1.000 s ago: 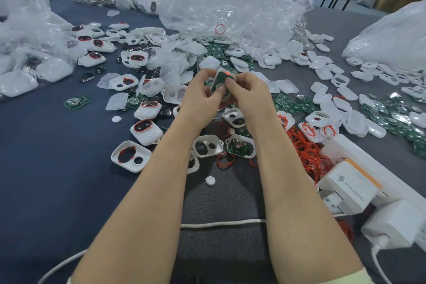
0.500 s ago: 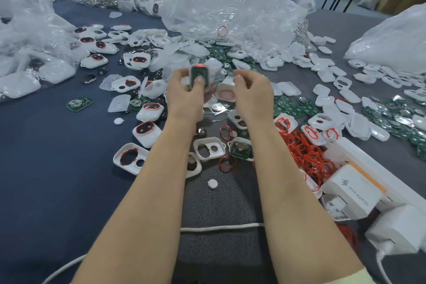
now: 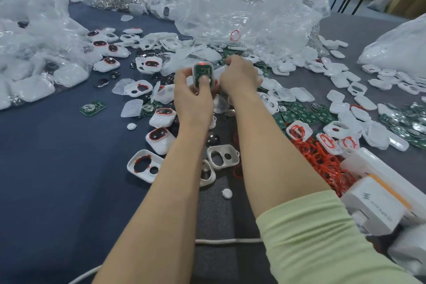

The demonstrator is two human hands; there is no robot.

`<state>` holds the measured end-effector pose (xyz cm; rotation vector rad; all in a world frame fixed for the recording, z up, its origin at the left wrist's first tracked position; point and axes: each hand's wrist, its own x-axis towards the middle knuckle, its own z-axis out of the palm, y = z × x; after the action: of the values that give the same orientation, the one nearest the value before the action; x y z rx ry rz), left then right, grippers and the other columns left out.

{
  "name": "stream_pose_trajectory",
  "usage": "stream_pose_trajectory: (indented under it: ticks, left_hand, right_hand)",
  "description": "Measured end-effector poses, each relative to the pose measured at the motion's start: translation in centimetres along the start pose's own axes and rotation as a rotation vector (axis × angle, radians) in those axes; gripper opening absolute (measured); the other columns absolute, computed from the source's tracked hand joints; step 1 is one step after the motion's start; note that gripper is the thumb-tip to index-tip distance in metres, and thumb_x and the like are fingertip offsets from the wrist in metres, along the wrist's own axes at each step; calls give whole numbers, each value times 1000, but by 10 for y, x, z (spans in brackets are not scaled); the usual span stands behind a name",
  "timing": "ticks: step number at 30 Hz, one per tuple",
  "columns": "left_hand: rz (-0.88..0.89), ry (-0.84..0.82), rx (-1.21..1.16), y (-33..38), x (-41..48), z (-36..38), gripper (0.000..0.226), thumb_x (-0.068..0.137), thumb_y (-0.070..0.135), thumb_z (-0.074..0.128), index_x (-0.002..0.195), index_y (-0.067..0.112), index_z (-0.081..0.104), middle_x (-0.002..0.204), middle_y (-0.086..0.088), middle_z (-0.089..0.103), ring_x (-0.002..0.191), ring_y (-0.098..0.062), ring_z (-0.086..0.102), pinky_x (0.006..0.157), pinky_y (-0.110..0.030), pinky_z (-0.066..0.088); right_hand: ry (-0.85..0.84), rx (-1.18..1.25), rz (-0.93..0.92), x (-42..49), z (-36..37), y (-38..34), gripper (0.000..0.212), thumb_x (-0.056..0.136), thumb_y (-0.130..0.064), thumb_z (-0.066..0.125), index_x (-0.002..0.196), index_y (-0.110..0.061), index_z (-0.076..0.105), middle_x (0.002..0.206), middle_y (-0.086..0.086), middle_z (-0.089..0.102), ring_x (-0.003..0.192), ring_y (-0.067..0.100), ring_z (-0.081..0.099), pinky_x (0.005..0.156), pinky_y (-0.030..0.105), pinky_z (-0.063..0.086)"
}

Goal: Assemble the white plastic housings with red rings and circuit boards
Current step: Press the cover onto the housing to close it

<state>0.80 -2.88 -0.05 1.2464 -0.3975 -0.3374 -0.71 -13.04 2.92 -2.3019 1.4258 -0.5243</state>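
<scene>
Both forearms reach forward; left hand (image 3: 193,99) grips a housing (image 3: 202,74), right hand (image 3: 239,77) curled just beside.

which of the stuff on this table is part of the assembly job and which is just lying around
Part of the job: the white housing with a green board in it, held in the left hand; the right hand at the parts pile; red rings; loose circuit boards; empty housings.
Just lying about: crumpled plastic bags; white charger; white cable.

Glossy white plastic housing (image 3: 202,75); matt blue cloth table (image 3: 57,168); crinkled clear plastic bag (image 3: 249,11).
</scene>
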Motion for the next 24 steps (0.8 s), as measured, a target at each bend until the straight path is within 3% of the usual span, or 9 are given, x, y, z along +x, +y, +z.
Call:
stream_pose_trajectory:
  ticks: [4,8,14,18,21,24]
  left_hand:
    - [-64,-65,-164,1,-1,4,15,98,2,50,105,15,48,88,-10,67,73,-17,71,77,-32,58]
    - [-117,-70,-155,4,-3,5,14,97,2,50,106,12,47,96,-19,67,68,-15,71,73,-29,59]
    - [-214,-92,-255,3,-6,9,12,98,1,49,105,11,48,88,-13,67,64,-13,71,68,-24,58]
    - [-271,-125,-253,2,-7,12,11,99,5,49,100,16,49,88,-12,68,67,-14,71,78,-29,60]
    - [-288,-121,-241,2,-8,14,5,101,11,46,103,15,49,89,-10,68,70,-14,71,78,-28,59]
    - [-329,-79,-269,3,-8,17,16,105,20,39,93,18,50,84,-7,66,66,-13,69,68,-25,59]
  right_hand:
    - [-19,35,-38,3,-10,9,38,87,-10,52,124,-16,58,131,10,55,121,28,51,96,33,41]
    - [45,171,-80,-4,-21,28,24,88,-15,60,111,-11,64,116,8,64,109,23,57,75,20,33]
    - [88,331,-36,-23,-31,45,20,88,-25,63,96,-7,67,101,8,69,94,20,60,81,28,43]
    - [158,666,62,-37,-43,49,6,91,-18,61,87,-13,60,79,9,68,80,24,68,85,41,54]
    - [136,1047,101,-51,-49,47,6,93,-5,58,99,-5,58,70,6,64,56,11,64,66,25,58]
    - [32,1232,93,-67,-44,40,7,92,-2,59,91,-9,59,69,7,65,51,8,64,57,19,55]
